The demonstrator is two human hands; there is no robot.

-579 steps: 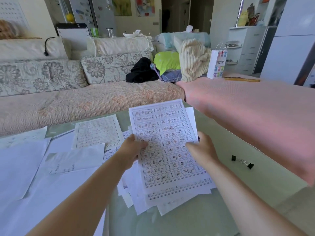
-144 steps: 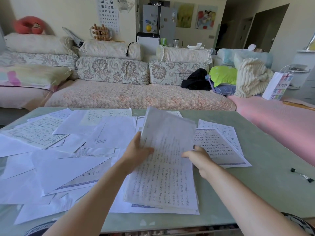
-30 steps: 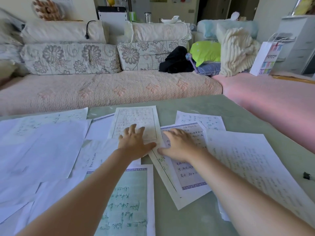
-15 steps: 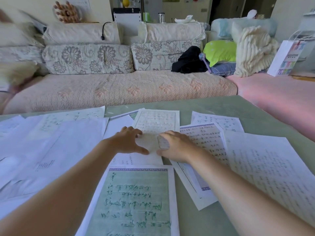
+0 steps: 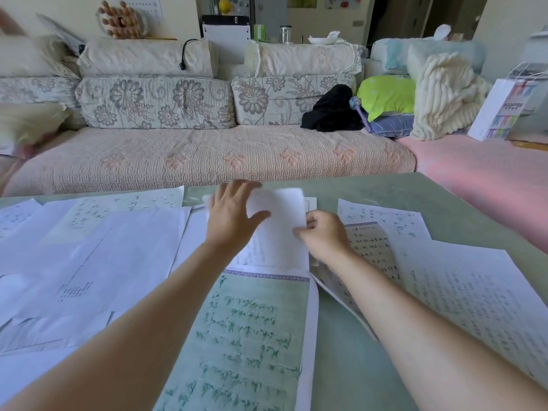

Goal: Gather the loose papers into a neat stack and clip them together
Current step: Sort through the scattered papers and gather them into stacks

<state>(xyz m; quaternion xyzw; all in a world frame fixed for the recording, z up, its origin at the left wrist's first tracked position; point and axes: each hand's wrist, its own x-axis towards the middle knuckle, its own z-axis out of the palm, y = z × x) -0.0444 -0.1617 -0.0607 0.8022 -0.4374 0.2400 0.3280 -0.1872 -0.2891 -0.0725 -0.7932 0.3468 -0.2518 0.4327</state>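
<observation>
Right hand [image 5: 323,237] pinches the right edge of a white sheet [image 5: 278,232] mid-table [image 5: 385,191]; the sheet's far end is blurred. Left hand [image 5: 231,216] lies on the sheet's left side, fingers straight and spread, gripping nothing. Loose papers [image 5: 118,247] are scattered all around.
</observation>
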